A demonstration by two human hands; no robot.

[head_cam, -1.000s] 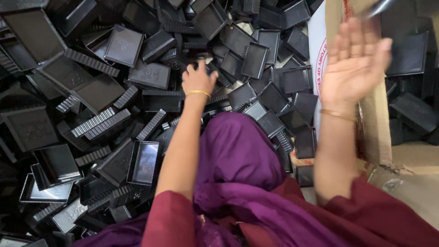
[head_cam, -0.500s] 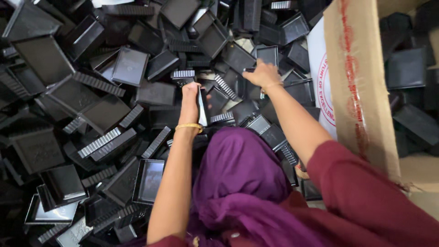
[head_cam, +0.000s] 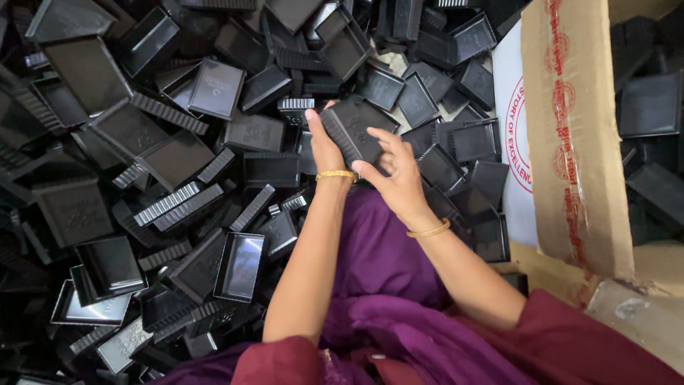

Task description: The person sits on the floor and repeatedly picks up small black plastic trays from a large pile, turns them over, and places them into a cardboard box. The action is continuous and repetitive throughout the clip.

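Gripping one black plastic tray (head_cam: 354, 128) above a heap of trays (head_cam: 171, 164).
Left hand (head_cam: 323, 142) clasping its edge, right hand (head_cam: 393, 171) fingers pressed on top.

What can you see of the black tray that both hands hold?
The tray is a small black rectangular piece, plastic by its look, with a ribbed edge along one side. It is tilted, raised a little above the pile of similar black trays. The left hand grips its left side; the right hand touches its lower right edge with the fingers.
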